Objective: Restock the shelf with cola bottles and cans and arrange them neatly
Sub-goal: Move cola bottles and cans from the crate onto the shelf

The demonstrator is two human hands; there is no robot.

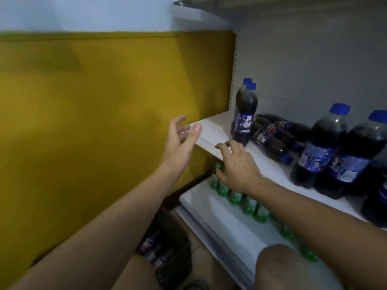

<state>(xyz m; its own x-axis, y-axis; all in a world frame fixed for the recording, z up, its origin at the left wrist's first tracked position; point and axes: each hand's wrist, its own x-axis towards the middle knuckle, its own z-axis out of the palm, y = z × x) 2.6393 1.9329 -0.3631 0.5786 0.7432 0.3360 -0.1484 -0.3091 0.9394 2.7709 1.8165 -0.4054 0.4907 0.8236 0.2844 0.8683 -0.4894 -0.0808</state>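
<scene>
Standing upright near the left end of the shelf, two small cola bottles were at one o'clock from the right hand, the nearer one, its fingers spread and empty. Toppled bottles lay on their sides at three o'clock. The left hand, likewise open and empty, hovered at nine o'clock against a yellow wall.

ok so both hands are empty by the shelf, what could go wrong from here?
1. Right hand is close to the upright small cola bottles; a bump could topple them onto the lying bottles or off the shelf.
2. The lying bottles may roll toward the front edge if nudged.
</scene>
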